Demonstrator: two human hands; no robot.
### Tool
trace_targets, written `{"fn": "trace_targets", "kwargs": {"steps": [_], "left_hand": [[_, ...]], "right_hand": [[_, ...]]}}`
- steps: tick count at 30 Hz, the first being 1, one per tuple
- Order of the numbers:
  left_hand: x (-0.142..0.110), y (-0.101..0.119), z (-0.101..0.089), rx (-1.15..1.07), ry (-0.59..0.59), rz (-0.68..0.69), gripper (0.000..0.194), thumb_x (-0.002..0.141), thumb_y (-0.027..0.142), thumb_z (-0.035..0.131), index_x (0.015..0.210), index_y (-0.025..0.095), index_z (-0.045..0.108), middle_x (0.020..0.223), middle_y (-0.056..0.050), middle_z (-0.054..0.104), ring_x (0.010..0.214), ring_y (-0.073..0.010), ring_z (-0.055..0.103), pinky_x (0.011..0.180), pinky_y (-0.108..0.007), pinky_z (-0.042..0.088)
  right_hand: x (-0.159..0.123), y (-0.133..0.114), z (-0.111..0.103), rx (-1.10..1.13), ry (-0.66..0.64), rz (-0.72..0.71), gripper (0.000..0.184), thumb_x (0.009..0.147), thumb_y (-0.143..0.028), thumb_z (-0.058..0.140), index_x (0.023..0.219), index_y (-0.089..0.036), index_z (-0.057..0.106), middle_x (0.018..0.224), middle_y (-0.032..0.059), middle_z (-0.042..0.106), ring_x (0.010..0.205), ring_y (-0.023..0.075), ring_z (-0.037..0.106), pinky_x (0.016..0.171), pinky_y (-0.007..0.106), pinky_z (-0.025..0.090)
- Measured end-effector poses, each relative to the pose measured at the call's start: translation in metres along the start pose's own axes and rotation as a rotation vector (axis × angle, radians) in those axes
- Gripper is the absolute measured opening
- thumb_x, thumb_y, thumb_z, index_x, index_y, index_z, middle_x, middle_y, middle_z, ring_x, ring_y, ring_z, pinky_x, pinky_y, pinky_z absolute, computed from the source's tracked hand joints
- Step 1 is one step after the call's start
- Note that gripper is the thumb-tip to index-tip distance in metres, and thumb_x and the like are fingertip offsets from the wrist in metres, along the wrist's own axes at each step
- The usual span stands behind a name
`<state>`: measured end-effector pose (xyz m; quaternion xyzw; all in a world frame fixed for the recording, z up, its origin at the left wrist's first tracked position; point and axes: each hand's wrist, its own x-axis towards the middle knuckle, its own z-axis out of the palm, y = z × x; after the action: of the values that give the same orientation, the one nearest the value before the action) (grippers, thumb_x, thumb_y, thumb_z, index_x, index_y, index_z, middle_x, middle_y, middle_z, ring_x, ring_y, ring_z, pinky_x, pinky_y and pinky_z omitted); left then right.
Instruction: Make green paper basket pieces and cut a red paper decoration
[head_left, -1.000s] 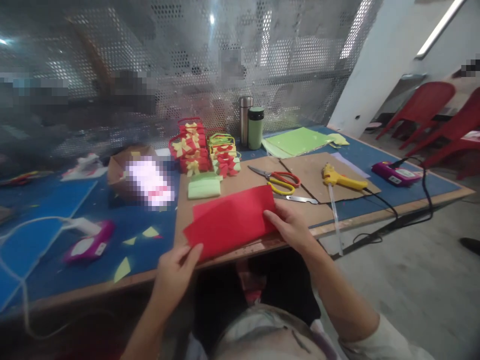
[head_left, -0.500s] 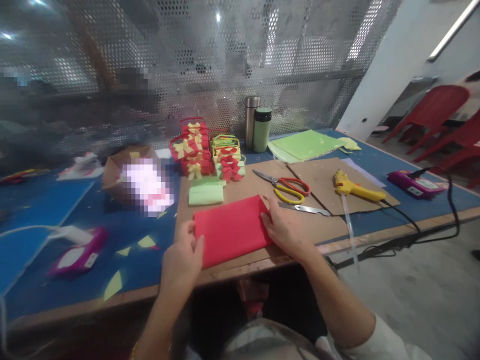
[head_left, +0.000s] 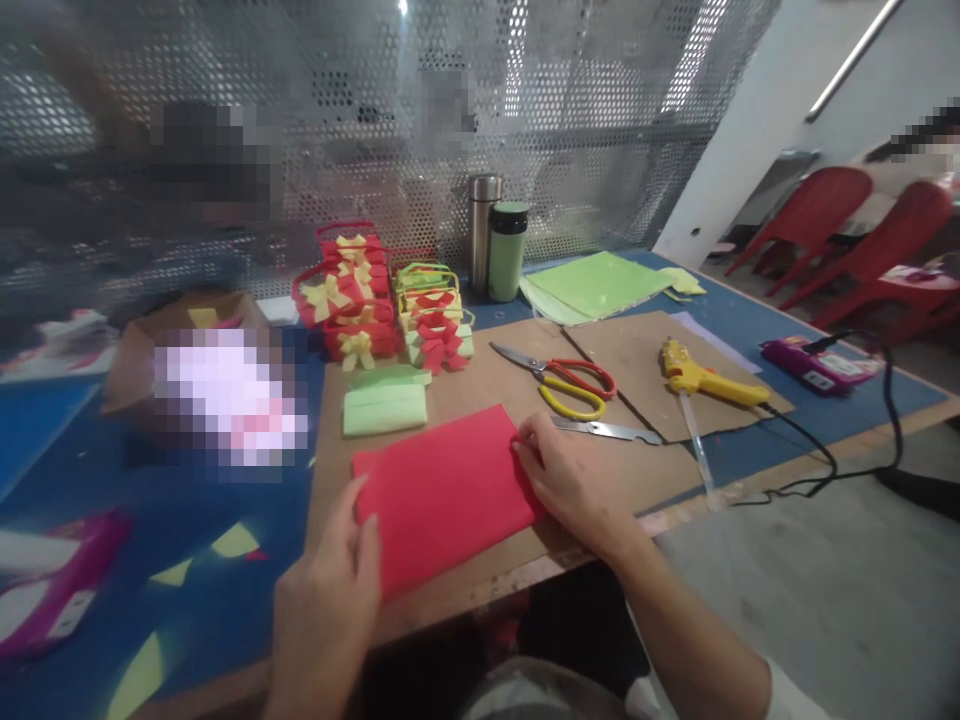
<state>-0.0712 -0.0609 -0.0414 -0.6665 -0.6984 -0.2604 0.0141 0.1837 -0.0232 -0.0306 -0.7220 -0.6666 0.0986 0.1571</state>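
Between my two hands lies a rectangle of red paper [head_left: 446,495], its front edge near the table's front edge. My left hand [head_left: 334,575] grips its left side, thumb on top and the fingertips partly hidden. My right hand [head_left: 566,480] is closed on the right edge, fingers curled at the corner. Beneath the paper is a brown cardboard sheet [head_left: 637,470]. A folded light green paper piece [head_left: 385,408] sits just behind it. Scissors [head_left: 574,385] with one red and one yellow handle lie behind my right hand, beside a flat metal blade [head_left: 607,431].
A yellow glue gun [head_left: 709,380] rests at right, its cord running to a purple power box [head_left: 817,366]. Red bow-trimmed paper baskets [head_left: 352,300], a green flask [head_left: 508,255] and green sheets [head_left: 600,285] stand farther back. Left are a brown paper bag [head_left: 135,370] and yellow scraps [head_left: 235,540].
The camera has turned and come closer, so the table's things sit farther left. Both hands keep their hold on the red paper, which shows lower and to the left in view.
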Motion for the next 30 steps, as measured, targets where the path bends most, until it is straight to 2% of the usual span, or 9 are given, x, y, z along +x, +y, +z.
{"fn": "trace_targets", "kwargs": {"steps": [6,11,17,23,30], "left_hand": [[0.0,-0.008,0.009,0.095,0.043,0.075,0.038,0.095,0.029,0.05,0.128,0.026,0.069,0.071,0.0,0.071,0.05,-0.0142,0.059,0.056,-0.025,0.039],[-0.001,-0.004,0.009,0.131,0.086,0.137,0.034,0.095,0.025,0.049,0.115,0.023,0.077,0.072,-0.004,0.077,0.055,-0.0175,0.067,0.056,-0.026,0.044],[-0.002,0.006,0.0,0.159,-0.075,0.086,0.035,0.096,0.021,0.05,0.117,0.023,0.078,0.078,-0.005,0.08,0.064,-0.0185,0.073,0.06,-0.024,0.051],[-0.003,0.012,-0.002,0.184,-0.137,0.038,0.038,0.095,0.016,0.051,0.122,0.022,0.076,0.083,-0.007,0.081,0.068,-0.0204,0.075,0.06,-0.025,0.052],[0.001,0.019,-0.006,0.2,-0.221,-0.024,0.038,0.096,0.015,0.051,0.126,0.024,0.074,0.085,-0.007,0.081,0.073,-0.0211,0.076,0.063,-0.026,0.053]], "right_hand": [[0.0,0.0,0.002,-0.007,0.017,0.001,0.006,0.1,-0.023,0.049,0.097,-0.021,0.053,0.082,0.0056,0.072,0.074,0.0211,0.066,0.056,0.028,0.023],[-0.001,0.001,0.002,-0.004,0.013,-0.029,0.011,0.099,-0.023,0.048,0.093,-0.021,0.056,0.081,0.006,0.073,0.074,0.0208,0.067,0.058,0.028,0.024],[0.0,0.01,0.013,-0.035,0.05,0.014,0.016,0.096,-0.032,0.051,0.091,-0.023,0.063,0.075,0.0049,0.073,0.06,0.0204,0.062,0.055,0.028,0.023],[0.0,0.018,0.019,0.008,0.092,-0.037,0.02,0.095,-0.034,0.047,0.086,-0.023,0.061,0.073,0.0048,0.072,0.06,0.0205,0.062,0.054,0.029,0.024],[0.001,0.017,0.017,-0.024,0.073,-0.004,0.02,0.093,-0.036,0.047,0.087,-0.023,0.061,0.073,0.0058,0.072,0.059,0.0217,0.062,0.055,0.029,0.025]]}}
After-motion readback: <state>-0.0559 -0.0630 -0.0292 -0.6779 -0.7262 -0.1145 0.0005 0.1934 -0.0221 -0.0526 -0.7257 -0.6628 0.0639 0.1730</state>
